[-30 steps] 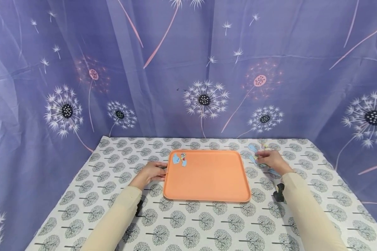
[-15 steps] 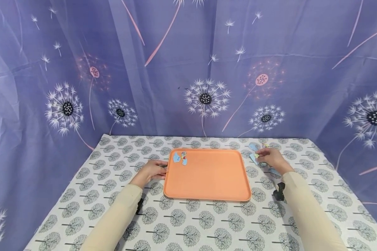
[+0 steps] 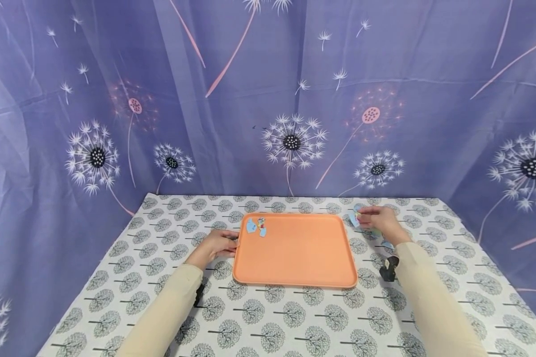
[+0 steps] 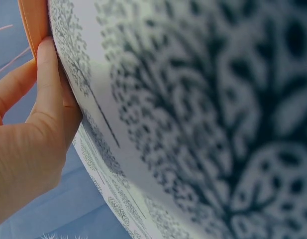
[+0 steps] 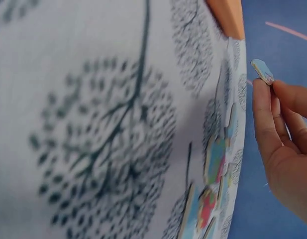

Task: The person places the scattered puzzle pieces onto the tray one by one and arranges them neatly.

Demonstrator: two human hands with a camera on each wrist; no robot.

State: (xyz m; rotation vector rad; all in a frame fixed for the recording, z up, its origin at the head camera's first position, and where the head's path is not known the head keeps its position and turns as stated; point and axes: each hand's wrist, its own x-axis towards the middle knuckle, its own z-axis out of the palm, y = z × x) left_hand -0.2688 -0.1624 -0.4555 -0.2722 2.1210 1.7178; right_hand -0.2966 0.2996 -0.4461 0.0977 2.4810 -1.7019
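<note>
My right hand [image 3: 380, 221] pinches a light blue puzzle piece [image 5: 263, 71] between thumb and fingers, just right of the orange tray [image 3: 295, 250]. In the right wrist view this piece is raised above the other puzzle pieces [image 5: 215, 159], which lie on the cloth beneath that hand; the head view hides most of them. At the tray's left edge, my left hand [image 3: 216, 244] holds the rim, thumb and fingertips against it. Two blue puzzle pieces lie in the tray's far left corner: a plain one [image 3: 251, 226] and one with a coloured figure [image 3: 262, 228].
A white cloth [image 3: 277, 317] printed with grey trees covers the table. Behind it hangs a purple curtain [image 3: 232, 129] with dandelions. One loose blue piece [image 3: 387, 244] shows near my right wrist, and another [image 3: 358, 207] lies beyond my right fingers.
My right hand has picked up a blue piece from the group and moved it left, toward the tray. My left hand and the tray stay put.
</note>
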